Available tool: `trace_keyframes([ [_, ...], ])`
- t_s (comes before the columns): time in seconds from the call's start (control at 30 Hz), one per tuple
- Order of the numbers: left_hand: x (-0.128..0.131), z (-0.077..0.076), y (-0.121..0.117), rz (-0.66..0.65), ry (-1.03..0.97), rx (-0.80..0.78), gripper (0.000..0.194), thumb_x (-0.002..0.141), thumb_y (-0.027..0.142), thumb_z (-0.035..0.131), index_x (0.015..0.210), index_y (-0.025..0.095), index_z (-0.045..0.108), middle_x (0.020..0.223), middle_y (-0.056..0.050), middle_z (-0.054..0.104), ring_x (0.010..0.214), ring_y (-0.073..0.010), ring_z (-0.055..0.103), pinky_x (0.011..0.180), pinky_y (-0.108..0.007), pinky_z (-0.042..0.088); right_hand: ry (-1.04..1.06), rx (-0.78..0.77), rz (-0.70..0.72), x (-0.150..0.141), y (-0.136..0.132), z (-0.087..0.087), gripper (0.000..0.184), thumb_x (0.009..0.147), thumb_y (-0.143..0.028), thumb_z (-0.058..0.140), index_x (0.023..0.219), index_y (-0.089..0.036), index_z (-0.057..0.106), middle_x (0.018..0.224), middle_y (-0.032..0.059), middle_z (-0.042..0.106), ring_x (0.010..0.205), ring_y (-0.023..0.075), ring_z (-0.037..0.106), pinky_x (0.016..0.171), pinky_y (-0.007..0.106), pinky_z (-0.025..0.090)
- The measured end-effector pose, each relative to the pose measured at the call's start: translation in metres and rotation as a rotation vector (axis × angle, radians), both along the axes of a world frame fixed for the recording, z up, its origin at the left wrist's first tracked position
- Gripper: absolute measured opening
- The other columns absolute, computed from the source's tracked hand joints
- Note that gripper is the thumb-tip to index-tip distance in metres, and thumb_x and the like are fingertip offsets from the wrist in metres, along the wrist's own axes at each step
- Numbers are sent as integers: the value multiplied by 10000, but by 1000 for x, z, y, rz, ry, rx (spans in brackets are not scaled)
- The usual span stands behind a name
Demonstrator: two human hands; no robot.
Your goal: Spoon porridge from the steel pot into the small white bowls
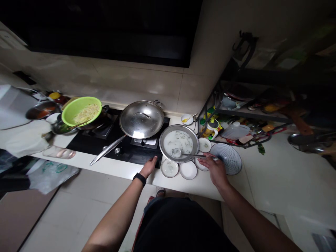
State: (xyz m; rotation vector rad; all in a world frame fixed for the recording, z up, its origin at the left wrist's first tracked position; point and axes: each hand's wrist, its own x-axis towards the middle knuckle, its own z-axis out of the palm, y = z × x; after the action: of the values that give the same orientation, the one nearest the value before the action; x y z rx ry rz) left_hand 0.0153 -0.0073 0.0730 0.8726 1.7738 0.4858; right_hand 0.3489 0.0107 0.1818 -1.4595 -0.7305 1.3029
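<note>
My right hand (214, 168) is closed around the handle of a metal ladle (187, 154). The ladle's bowl dips into white liquid with dark green bits in a round metal basin (197, 141). Small shallow dishes surround the basin; one dish (169, 168) holds similar white liquid, and another dish (188, 170) looks plain white inside. A patterned striped bowl (232, 159) lies just beyond my right fingers. At the front right edge of the black gas stove (133, 155), my left hand (149, 168) has its fingers curled in; what they hold, if anything, is hidden.
A lidded pan (141, 120) sits on the stove, its long handle pointing front left. Farther left, a green bowl (96, 105) of pale shreds rests over another pot. A black rack (210, 105) with jars and bottles stands right. A plastic bag (52, 173) hangs at the counter's front left.
</note>
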Motion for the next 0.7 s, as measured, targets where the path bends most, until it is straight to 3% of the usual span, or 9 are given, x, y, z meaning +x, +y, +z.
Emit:
trace_keyframes([
  [0.2, 0, 0, 0, -10, 8, -12, 760, 910, 731, 393, 1220, 90, 659, 1310, -216, 683, 1239, -327, 625, 933, -347, 490, 20, -27, 57, -6, -17, 9, 506, 704, -578, 847, 934, -156, 688, 760, 94, 775, 727, 280, 784, 740, 410, 643],
  [0.47, 0, 3, -1, -11, 6, 12, 751, 897, 759, 398, 1174, 121, 679, 1253, -195, 716, 1179, -314, 656, 897, -336, 505, -94, -25, 205, -22, -44, -9, 558, 766, -682, 751, 951, -157, 713, 750, 114, 773, 747, 298, 784, 726, 425, 645],
  [0.57, 0, 3, 0, -23, 12, 15, 775, 887, 780, 389, 1126, 109, 695, 1225, -205, 723, 1162, -326, 658, 893, -350, 511, -287, 146, 367, -24, -55, -9, 427, 917, -595, 625, 980, -186, 731, 826, 116, 787, 784, 272, 781, 757, 412, 643],
  [0.7, 0, 4, 1, -32, 7, 11, 767, 905, 754, 378, 1149, 94, 685, 1224, -208, 720, 1169, -330, 655, 900, -359, 509, -650, 582, 784, -21, -65, 3, 277, 1003, -265, 489, 1111, -230, 741, 1134, 112, 768, 1041, 239, 740, 917, 373, 601],
])
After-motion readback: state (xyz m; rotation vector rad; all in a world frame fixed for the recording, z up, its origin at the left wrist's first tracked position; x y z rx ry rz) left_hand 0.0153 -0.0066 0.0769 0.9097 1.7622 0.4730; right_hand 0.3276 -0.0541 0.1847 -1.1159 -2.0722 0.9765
